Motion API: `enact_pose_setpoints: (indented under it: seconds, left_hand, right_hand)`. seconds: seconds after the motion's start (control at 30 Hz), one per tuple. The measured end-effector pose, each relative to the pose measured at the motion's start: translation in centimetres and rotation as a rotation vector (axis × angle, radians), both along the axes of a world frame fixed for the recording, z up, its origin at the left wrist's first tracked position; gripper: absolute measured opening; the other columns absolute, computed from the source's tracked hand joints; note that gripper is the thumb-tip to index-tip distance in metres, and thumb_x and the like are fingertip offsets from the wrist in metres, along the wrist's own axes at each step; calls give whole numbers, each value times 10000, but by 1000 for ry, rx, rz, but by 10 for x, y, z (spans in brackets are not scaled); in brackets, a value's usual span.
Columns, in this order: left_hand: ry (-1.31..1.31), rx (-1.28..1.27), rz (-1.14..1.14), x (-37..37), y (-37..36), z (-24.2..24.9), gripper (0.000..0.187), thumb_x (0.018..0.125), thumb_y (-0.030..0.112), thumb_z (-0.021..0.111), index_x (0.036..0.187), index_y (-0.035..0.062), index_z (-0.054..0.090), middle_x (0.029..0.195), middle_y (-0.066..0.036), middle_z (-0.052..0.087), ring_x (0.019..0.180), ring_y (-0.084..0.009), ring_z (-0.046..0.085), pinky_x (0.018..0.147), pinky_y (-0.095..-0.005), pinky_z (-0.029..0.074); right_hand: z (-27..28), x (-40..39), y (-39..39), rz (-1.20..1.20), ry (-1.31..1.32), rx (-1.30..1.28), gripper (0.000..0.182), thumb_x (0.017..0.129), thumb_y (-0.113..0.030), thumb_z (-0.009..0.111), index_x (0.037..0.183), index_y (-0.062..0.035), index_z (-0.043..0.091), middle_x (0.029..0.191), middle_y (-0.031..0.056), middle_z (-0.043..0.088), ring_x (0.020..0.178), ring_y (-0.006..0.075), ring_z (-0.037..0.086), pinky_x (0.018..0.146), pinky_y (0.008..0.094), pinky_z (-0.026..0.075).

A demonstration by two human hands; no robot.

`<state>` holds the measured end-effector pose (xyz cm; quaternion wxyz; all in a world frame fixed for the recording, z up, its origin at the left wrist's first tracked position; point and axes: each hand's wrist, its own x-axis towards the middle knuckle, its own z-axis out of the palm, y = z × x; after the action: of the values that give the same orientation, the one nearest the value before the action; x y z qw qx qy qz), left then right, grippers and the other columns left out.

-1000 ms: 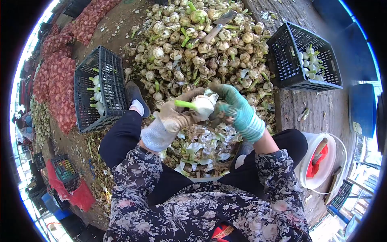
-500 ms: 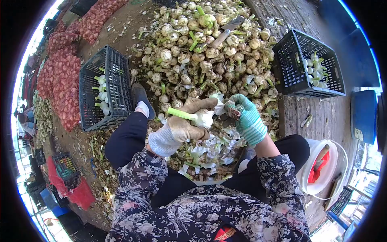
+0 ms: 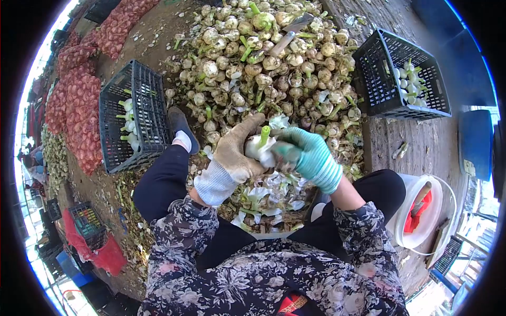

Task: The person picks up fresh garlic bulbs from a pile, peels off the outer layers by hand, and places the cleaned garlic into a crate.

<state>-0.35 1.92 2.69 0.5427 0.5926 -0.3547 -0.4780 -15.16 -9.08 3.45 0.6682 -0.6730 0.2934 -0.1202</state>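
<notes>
My left hand point(image 3: 232, 157), in a brown-palmed white glove, is closed around a garlic bulb point(image 3: 255, 150) with a green stem stub that points up. My right hand point(image 3: 313, 158), in a green striped glove, is closed against the bulb's right side. Its fingertips are smeared by motion, and what they pinch is hidden. Beyond both hands rises a big heap of unpeeled garlic bulbs point(image 3: 274, 79), dirty and with cut stems. Loose white peelings point(image 3: 269, 197) lie below the hands, between my legs.
A knife point(image 3: 283, 43) rests on the heap. Black crates with peeled bulbs stand left point(image 3: 147, 105) and right point(image 3: 377, 73). At my right knee is a white bucket point(image 3: 395, 224) with a red cloth and a wooden handle in it. Red net sacks point(image 3: 79, 116) lie far left.
The bulb has turned in my left hand, so its stem points up instead of left. My right hand has moved left from beside the bulb onto it.
</notes>
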Motion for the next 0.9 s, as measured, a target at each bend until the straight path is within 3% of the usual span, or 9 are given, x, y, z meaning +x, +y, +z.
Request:
enact_pose_setpoints:
  seconds: [0.13, 0.17, 0.2, 0.3, 0.4, 0.63, 0.73, 0.83, 0.9]
  left_hand:
    - [268, 96, 24, -1, 1, 16, 916, 506, -118, 724, 1327, -36, 327, 1243, -132, 473, 1065, -227, 528, 899, -334, 461]
    - [261, 69, 35, 1, 1, 15, 877, 530, -111, 712, 1321, -21, 346, 1207, -134, 498, 1033, -209, 543, 881, -310, 468]
    - [254, 41, 47, 4, 2, 14, 838, 554, -104, 701, 1316, -7, 365, 1171, -136, 523, 1002, -192, 558, 862, -287, 475]
    - [68, 25, 106, 9, 2, 4, 815, 554, -98, 710, 1301, 6, 401, 1196, -125, 525, 1048, -182, 538, 894, -277, 456]
    - [-51, 22, 80, 6, 1, 2, 889, 536, -205, 607, 1347, 27, 325, 1207, -138, 486, 1013, -228, 558, 771, -290, 539]
    - [313, -56, -61, 5, 2, 15, 893, 546, -121, 662, 1350, -32, 282, 1204, -164, 499, 968, -225, 586, 723, -289, 537]
    - [445, 37, -143, 11, 6, 10, 822, 565, -125, 671, 1318, -22, 357, 1237, -142, 484, 1090, -217, 510, 904, -311, 455]
    - [237, 8, -139, 12, 1, -1, 818, 622, -39, 675, 1341, -32, 286, 1168, -169, 532, 951, -209, 572, 740, -265, 490]
    - [515, -75, -66, 8, 2, -7, 763, 685, 54, 691, 1332, -24, 294, 1086, -167, 567, 838, -175, 584, 696, -237, 494]
  right_hand:
    - [-23, -3, -9, -104, -51, 153, 223, 799, 18, 581, 1021, 11, 599, 890, 77, 644, 774, 100, 586, 679, 240, 489]
    - [-22, -4, -14, -142, 95, -120, 228, 823, 63, 516, 1036, 19, 585, 880, 72, 646, 747, 88, 562, 674, 220, 468]
    - [-20, -6, -20, -99, 167, -62, 280, 821, 79, 494, 1077, 3, 577, 930, 61, 644, 769, 85, 562, 704, 213, 463]
    - [-27, -13, -14, -60, 86, -149, 319, 801, 50, 545, 1115, -6, 564, 943, 55, 635, 792, 86, 558, 716, 218, 462]
    - [-18, -8, 4, -92, -17, -41, 347, 770, 0, 617, 1113, -7, 565, 876, 59, 632, 780, 92, 557, 685, 226, 472]
    - [-5, -4, 0, 1, 10, 40, 135, 821, -37, 616, 935, 26, 580, 774, 22, 602, 682, 60, 529, 612, 207, 452]
    - [-14, -6, -9, -101, -18, 12, 112, 819, -24, 610, 917, 24, 583, 747, 12, 592, 679, 64, 526, 604, 203, 446]
    - [-9, -8, -3, -93, -79, 104, 110, 836, -24, 582, 939, 13, 572, 773, 31, 589, 686, 82, 516, 613, 217, 440]
    - [-3, -7, 6, -66, -122, 24, 97, 835, -22, 576, 927, 5, 564, 804, 55, 589, 719, 94, 517, 637, 230, 443]
